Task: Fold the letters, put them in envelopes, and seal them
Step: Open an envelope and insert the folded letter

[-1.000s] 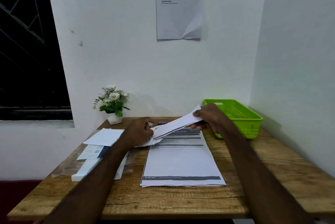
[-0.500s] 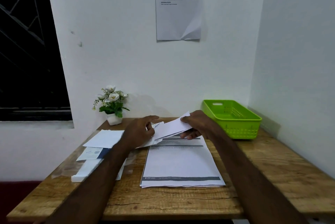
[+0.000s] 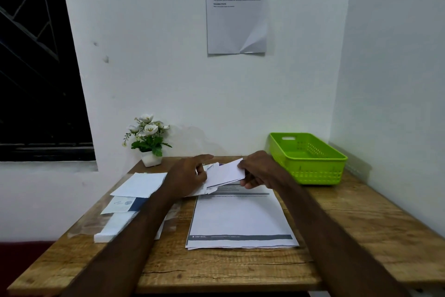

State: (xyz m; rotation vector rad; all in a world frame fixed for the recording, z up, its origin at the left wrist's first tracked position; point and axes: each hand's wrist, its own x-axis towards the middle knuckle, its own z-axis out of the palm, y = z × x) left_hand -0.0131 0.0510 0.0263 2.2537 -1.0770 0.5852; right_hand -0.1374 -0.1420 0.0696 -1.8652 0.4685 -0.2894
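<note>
a folded letter [image 3: 226,172] is pinched at its right end by the fingers and thumb of the right hand [image 3: 258,171], near the middle of the table's far edge. its left end is being fed into an envelope [image 3: 209,189], which is held against the table [image 3: 361,219] by the left hand [image 3: 186,177]; the thumb and lower fingers are curled on the envelope's mouth while the index finger is stretched out straight. how deep the letter sits inside cannot be told.

the task is judged to be at an early to middle stage: one letter is folded and partly inserted, and nothing is seen sealed. a stack of unfolded letters [image 3: 240,222] lies flat at the table's centre, so more folding is left. spare envelopes [image 3: 140,184] and a clear packet [image 3: 115,224] lie toward the left edge. the green basket [image 3: 310,169] at the far right corner appears to hold no envelope, so no finished piece is judged to be stored there yet.
</note>
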